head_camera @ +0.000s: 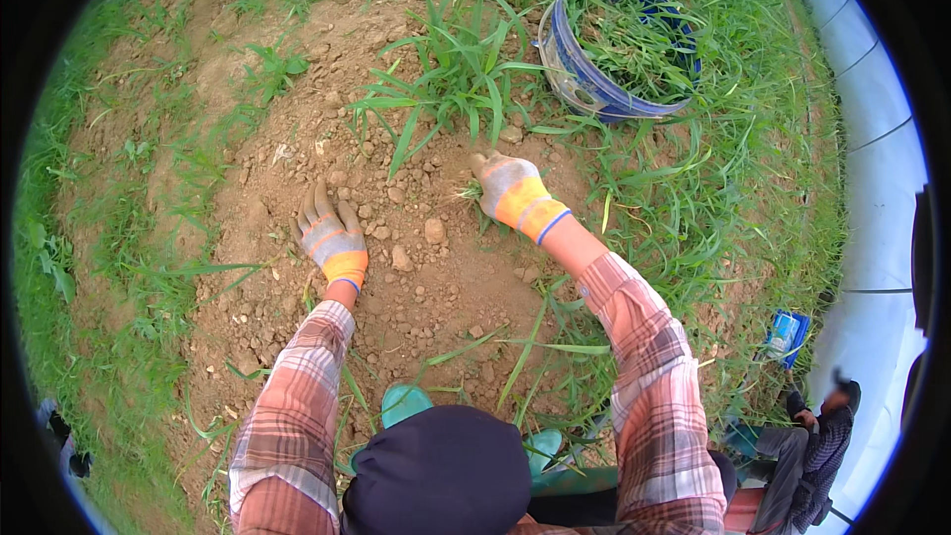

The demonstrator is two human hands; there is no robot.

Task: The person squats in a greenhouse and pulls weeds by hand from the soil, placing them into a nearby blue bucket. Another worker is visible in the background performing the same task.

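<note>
My left hand, in a grey and orange work glove with a soiled palm side, rests on the loose brown soil with its fingers spread a little. It holds nothing. My right hand, gloved the same way, is curled around a small tuft of pulled grass; pale roots poke out at its left side. Just beyond the right hand grows a tall clump of grass. Soil clods lie between the two hands.
A blue bucket of cut grass leans at the upper right. Weeds dot the ground to the left. My green shoes are below. At the lower right sits another person near a blue container, beside a pale sheeted wall.
</note>
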